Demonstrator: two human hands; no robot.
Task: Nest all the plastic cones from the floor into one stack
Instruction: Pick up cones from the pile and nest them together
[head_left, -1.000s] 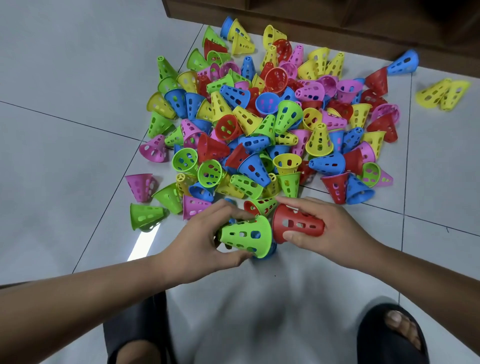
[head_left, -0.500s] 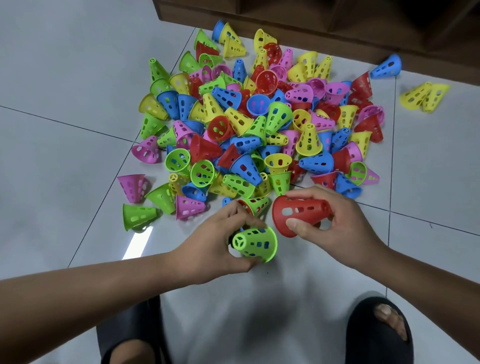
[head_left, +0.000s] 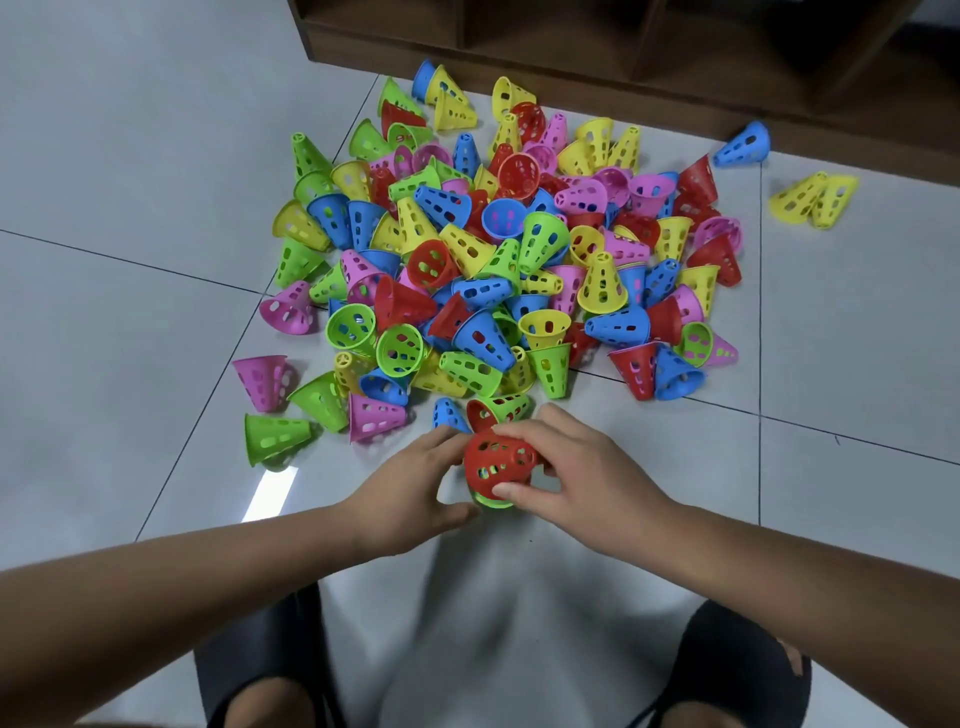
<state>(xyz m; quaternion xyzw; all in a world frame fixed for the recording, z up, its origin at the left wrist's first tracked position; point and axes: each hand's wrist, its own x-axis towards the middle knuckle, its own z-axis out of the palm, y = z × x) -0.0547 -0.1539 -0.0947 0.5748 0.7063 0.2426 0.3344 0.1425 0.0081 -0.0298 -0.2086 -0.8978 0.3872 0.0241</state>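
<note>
Hands are meeting just before the pile (head_left: 519, 249); R hand (head_left: 576, 467) fingers (head_left: 519, 431) are curling round red cone (head_left: 498, 462), seating it over green cone (head_left: 493, 503); L hand (head_left: 410, 493) is gripping that one underneath, prob. to steady it above the floor (head_left: 130, 338).

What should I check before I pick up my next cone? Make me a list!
1. Red cone over green cone: ok, green shows through the red one's holes and under its rim.
2. Red cone pushed all the way down: cannot tell, fingers hide the rims.
3. Left hand has a hold: ok, it grips the green cone.
4. Right hand free to grab: not ok, it grips the red cone.
5. Next cone close by: ok, a blue cone lies just past the fingers.
6. All cones stacked: not ok, a big pile lies loose.
</note>
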